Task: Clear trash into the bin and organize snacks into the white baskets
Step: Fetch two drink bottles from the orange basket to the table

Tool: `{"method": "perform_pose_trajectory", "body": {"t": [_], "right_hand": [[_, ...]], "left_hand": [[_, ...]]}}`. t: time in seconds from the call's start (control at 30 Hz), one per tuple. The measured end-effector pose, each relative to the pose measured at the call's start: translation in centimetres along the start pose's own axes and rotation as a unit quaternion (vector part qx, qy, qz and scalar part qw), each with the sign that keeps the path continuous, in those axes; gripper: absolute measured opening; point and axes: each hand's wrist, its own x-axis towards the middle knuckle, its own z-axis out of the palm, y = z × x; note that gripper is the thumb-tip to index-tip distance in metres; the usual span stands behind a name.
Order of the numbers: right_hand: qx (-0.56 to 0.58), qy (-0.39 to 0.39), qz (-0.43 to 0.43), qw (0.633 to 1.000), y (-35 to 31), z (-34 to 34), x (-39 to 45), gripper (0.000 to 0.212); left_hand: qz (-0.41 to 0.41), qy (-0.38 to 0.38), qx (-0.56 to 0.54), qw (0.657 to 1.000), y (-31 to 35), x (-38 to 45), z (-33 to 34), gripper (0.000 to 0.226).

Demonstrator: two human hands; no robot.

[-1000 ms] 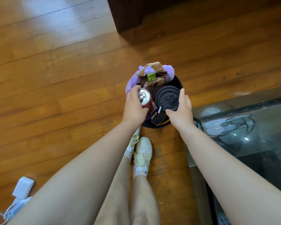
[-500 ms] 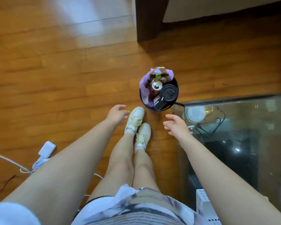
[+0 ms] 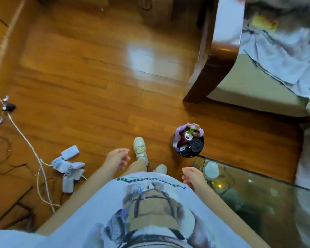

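Fingers loosely curled and empty on left hand [image 3: 117, 159] and right hand [image 3: 192, 176], black bin [image 3: 188, 143] brimming with trash, purple liner

You are standing in a home living room. Take the small round black trash bin [image 3: 188, 144] on the floor as your mark: it sits on glossy orange-brown wooden plank flooring [image 3: 97, 77]. Just beside it is the corner of a low dark glass-topped counter [image 3: 249, 190]. Beyond it stands a dark polished wood-framed sofa with beige cushions [image 3: 240, 86] and rumpled grey cloth [image 3: 283, 51]. Well apart to its other side, white chargers and cables [image 3: 68, 165] lie loose.
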Motion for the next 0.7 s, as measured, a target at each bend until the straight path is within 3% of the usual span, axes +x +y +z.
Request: {"method": "perform_pose_trajectory", "body": {"t": [0.3,0.43,0.53,0.7], "right_hand": [[-0.145,-0.083,-0.092,0.982,-16.8,8.3,-0.7,0.021],[-0.172,-0.101,-0.127,0.972,-24.7,13.9,-0.5,0.009],[-0.175,-0.094,-0.111,0.974,-35.0,21.7,0.5,0.009],[-0.181,-0.095,-0.105,0.973,-35.2,22.3,0.3,0.01]], "left_hand": [[-0.059,0.109,-0.247,0.961,-2.3,1.1,-10.9,0.013],[-0.112,0.129,-0.32,0.932,-1.1,4.0,-15.6,0.009],[-0.167,0.123,-0.321,0.924,6.1,9.8,-24.2,0.02],[-0.161,0.121,-0.275,0.94,9.0,10.8,-25.3,0.015]]}}
